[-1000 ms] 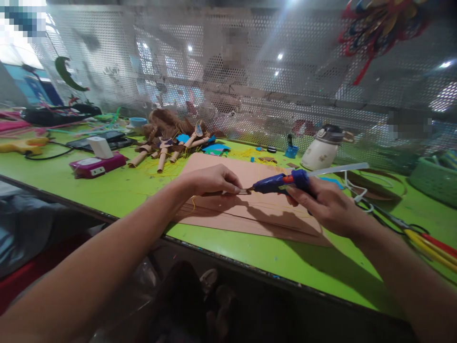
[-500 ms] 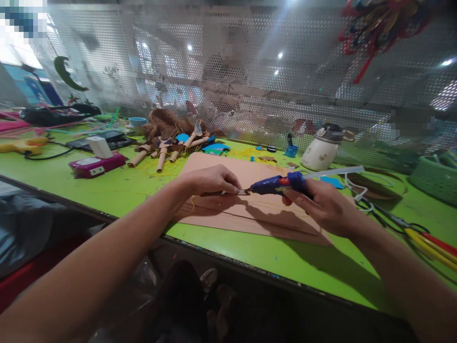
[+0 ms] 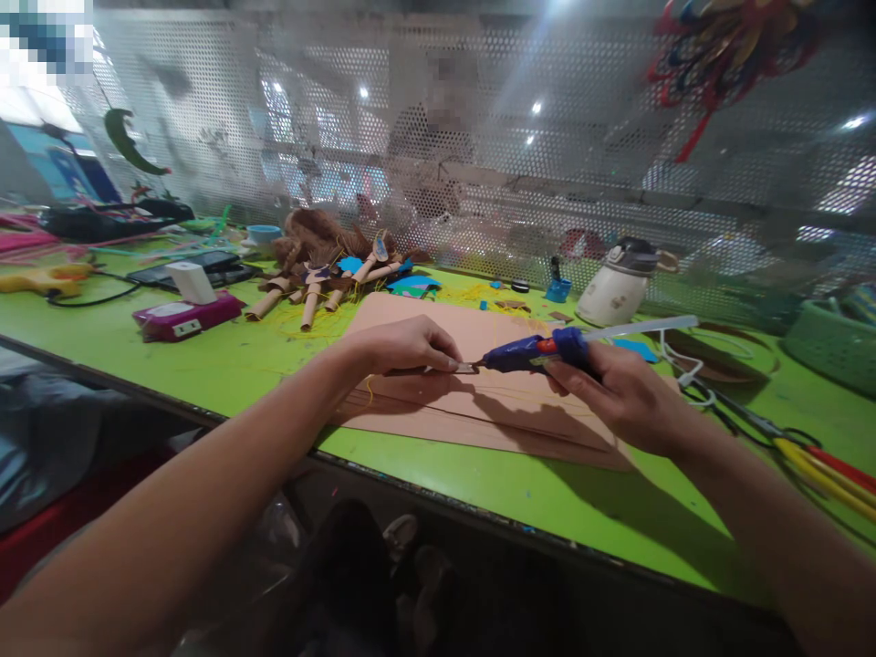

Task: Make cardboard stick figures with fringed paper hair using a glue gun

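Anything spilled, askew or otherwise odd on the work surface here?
Mostly just untidy: thin yellow strands lie scattered across the glossy green table and onto the flat pinkish-brown board, one curling below the left hand. No spill or breakage stands out.

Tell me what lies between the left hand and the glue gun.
In the head view, the end of a small strip lies there, jutting from the left hand toward the glue gun.
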Action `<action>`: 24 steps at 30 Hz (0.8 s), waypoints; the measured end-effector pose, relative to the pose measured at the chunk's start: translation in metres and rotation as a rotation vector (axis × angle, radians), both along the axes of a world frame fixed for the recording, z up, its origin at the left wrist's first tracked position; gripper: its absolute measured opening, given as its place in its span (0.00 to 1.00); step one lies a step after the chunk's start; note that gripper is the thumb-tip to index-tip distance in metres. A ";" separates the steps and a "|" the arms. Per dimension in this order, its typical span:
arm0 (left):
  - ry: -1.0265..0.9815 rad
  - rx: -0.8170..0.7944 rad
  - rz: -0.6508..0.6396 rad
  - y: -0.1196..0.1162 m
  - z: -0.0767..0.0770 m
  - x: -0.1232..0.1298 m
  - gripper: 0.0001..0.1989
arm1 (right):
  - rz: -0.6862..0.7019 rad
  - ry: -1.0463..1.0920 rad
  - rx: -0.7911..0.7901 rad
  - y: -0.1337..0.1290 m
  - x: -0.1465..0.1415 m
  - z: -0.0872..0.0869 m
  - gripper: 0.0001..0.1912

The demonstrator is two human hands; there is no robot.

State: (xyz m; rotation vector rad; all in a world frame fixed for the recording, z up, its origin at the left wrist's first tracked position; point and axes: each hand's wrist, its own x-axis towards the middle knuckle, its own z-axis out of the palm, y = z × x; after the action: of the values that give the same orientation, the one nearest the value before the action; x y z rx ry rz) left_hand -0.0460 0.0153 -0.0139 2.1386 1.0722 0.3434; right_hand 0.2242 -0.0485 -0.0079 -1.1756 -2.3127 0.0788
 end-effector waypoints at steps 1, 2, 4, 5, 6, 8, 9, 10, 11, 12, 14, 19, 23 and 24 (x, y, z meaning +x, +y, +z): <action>0.001 -0.004 0.002 0.000 0.000 0.000 0.14 | 0.004 -0.001 0.000 0.000 0.001 0.000 0.17; 0.000 -0.006 0.006 0.000 0.000 0.000 0.14 | 0.005 -0.001 0.003 0.000 0.002 0.001 0.17; -0.008 -0.009 0.015 -0.001 0.000 0.000 0.14 | 0.002 -0.002 0.011 0.000 0.003 0.001 0.17; -0.013 -0.013 0.017 -0.001 0.000 -0.001 0.14 | 0.002 -0.004 0.013 0.000 0.003 0.001 0.17; -0.016 -0.017 0.018 0.000 0.000 -0.001 0.14 | 0.004 -0.005 0.012 0.000 0.002 0.001 0.17; -0.017 -0.021 0.012 0.000 0.000 -0.001 0.14 | 0.020 0.000 0.004 -0.001 0.002 0.001 0.16; -0.016 -0.017 0.008 0.000 0.000 -0.001 0.13 | 0.030 0.006 0.000 -0.001 0.001 0.001 0.16; -0.014 -0.013 0.006 0.000 -0.001 -0.001 0.13 | 0.037 0.009 -0.003 -0.001 0.001 0.002 0.16; -0.012 -0.009 0.005 0.000 -0.001 -0.001 0.13 | 0.037 0.011 -0.008 -0.002 0.001 0.002 0.16; -0.009 -0.004 0.007 0.000 -0.001 -0.002 0.13 | 0.033 0.012 -0.015 -0.002 0.001 0.002 0.16; -0.002 0.011 0.011 0.000 -0.001 -0.002 0.13 | 0.018 0.016 -0.037 -0.003 0.003 0.004 0.16; 0.015 0.093 0.031 0.000 -0.001 0.000 0.13 | -0.005 0.061 -0.059 0.000 0.008 0.006 0.19; 0.041 0.241 0.031 -0.002 -0.001 0.005 0.14 | -0.016 0.100 -0.037 0.002 0.008 0.005 0.19; 0.040 0.292 0.027 -0.003 -0.001 0.006 0.15 | -0.014 0.099 -0.039 0.002 0.008 0.005 0.19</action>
State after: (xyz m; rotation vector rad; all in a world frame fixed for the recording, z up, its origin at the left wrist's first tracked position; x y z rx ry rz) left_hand -0.0402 0.0119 -0.0144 2.3973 1.1319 0.4985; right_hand 0.2320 -0.0470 -0.0031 -1.1797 -2.2254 0.1747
